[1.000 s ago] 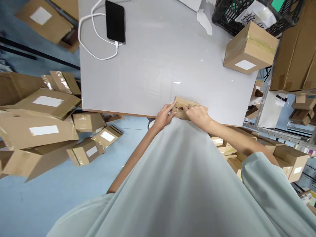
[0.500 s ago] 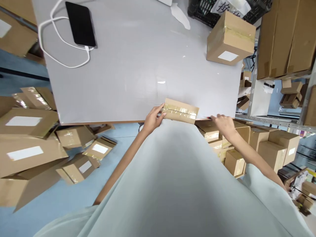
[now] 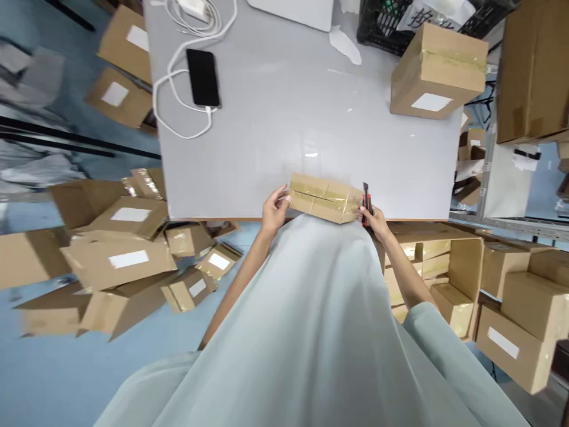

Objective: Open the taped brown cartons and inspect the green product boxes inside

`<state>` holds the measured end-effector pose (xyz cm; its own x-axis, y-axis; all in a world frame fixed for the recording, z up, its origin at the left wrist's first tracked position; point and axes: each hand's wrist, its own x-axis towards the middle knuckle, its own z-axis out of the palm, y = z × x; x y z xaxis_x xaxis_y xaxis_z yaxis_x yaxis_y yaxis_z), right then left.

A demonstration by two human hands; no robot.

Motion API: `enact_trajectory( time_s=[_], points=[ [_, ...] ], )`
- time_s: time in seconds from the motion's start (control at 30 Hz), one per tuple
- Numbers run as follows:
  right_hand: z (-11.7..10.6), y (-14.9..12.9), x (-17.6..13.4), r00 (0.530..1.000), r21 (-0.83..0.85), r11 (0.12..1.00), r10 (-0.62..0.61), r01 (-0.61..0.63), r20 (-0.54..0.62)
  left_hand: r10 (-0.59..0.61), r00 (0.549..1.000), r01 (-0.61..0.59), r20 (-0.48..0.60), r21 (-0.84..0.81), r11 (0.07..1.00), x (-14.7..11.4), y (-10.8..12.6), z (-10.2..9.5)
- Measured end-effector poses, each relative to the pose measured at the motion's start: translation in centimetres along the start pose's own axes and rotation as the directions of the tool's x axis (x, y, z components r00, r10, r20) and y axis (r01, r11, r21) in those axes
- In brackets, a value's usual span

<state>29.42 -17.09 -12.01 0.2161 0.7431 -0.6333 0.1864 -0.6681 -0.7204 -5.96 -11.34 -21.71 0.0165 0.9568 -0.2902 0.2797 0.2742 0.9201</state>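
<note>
A small cardboard box (image 3: pixel 326 196), sealed with shiny tape along a seam, sits at the front edge of the table against my clothing. My left hand (image 3: pixel 274 212) grips its left end, with the thumb and fingers curled at the edge. At the right end, my right hand (image 3: pixel 376 220) is closed around a red and black box cutter (image 3: pixel 366 200), which points away from me. The fingertips of that hand are against or very near the box; contact is hard to tell.
On the grey table (image 3: pixel 267 118) lie a phone (image 3: pixel 203 78) with a white cable and a larger taped box (image 3: pixel 440 74). A black crate (image 3: pixel 386 26) stands at the back right. Cardboard boxes (image 3: pixel 128 237) pile up at left, and more boxes (image 3: pixel 507 332) at right.
My right hand has come left from the table edge to the box's right end, with the box cutter in it. The box has shifted slightly. The view has swung left.
</note>
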Motion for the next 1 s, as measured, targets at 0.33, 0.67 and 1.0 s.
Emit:
enact_trajectory(
  time_s=[0.33,0.67,1.0],
  points=[
    [-1.4,-9.0,1.6,0.945,-0.292,0.901,-0.327,0.322,0.032,-0.121,0.981,0.091,0.153,0.192,0.977,2.3,0.7,2.3],
    [-2.4,-11.1,1.5,0.916,-0.547,0.772,-0.4,0.323,-0.023,0.075,0.997,-0.076,0.022,0.055,0.996,2.9,9.8,3.9],
    [-0.2,-13.2,-6.6,0.927,-0.682,0.652,-0.361,0.33,0.103,0.04,0.991,-0.056,0.126,0.128,0.99,3.8,13.6,2.3]
  ],
)
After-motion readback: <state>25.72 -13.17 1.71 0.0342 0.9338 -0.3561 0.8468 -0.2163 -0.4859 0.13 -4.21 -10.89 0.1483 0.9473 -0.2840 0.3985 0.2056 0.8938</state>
